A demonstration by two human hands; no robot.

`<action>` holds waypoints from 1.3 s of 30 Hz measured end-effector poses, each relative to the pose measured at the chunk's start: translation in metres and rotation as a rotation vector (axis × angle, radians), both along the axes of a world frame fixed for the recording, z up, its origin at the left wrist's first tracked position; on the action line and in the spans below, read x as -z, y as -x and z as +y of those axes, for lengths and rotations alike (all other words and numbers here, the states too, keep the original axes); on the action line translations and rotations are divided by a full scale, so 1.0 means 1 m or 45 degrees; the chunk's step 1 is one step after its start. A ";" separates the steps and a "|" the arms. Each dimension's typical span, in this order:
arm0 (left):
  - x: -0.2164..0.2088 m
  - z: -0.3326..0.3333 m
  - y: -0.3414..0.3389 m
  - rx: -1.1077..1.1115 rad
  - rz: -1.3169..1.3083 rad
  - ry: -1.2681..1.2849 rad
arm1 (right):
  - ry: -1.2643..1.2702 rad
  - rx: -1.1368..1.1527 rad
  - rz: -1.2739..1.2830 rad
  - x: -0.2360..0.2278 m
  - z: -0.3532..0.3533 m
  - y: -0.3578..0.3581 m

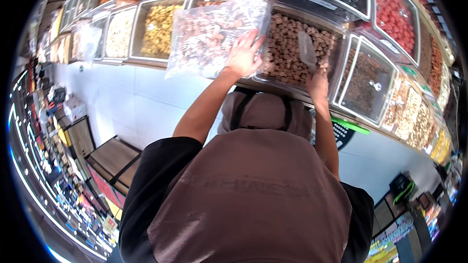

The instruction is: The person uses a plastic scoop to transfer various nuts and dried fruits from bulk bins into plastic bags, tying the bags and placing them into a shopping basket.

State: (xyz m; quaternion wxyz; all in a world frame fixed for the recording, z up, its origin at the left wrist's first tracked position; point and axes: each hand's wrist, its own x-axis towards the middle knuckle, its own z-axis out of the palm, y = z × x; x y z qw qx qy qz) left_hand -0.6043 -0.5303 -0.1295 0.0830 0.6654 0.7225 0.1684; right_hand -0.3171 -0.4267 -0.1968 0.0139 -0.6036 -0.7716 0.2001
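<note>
Clear plastic crinkles under a worker's left hand (242,53), which presses a see-through bag (214,36) of mixed nuts against the front edge of a bulk-food display. The fingers (253,39) are spread wide and lie flat on the bag's lower right corner, pinning rather than pinching it. Thin and floppy, the bag looks light but slippery, likely to sag under its load; its open top edge would be the surest place to take hold. The right hand (317,84) reaches into the open bin (292,44) of round brown nuts, fingers closed around the handle of a clear plastic scoop (308,51) resting on the heap. Neighbouring lidded bins hold yellow pieces (158,29), red sweets (395,14) and dark seeds (365,78). A brown apron (253,199) fills the lower frame.
</note>
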 end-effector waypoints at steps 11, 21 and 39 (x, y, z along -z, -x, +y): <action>-0.002 -0.002 0.006 0.001 -0.045 -0.054 | 0.372 -0.052 -0.015 -0.096 0.000 0.006; 0.009 0.005 0.008 -0.027 -0.045 -0.083 | 0.107 -0.056 -0.041 -0.062 -0.007 0.021; 0.000 -0.056 -0.027 -0.051 -0.127 0.073 | -0.248 -0.203 0.279 -0.032 -0.006 0.013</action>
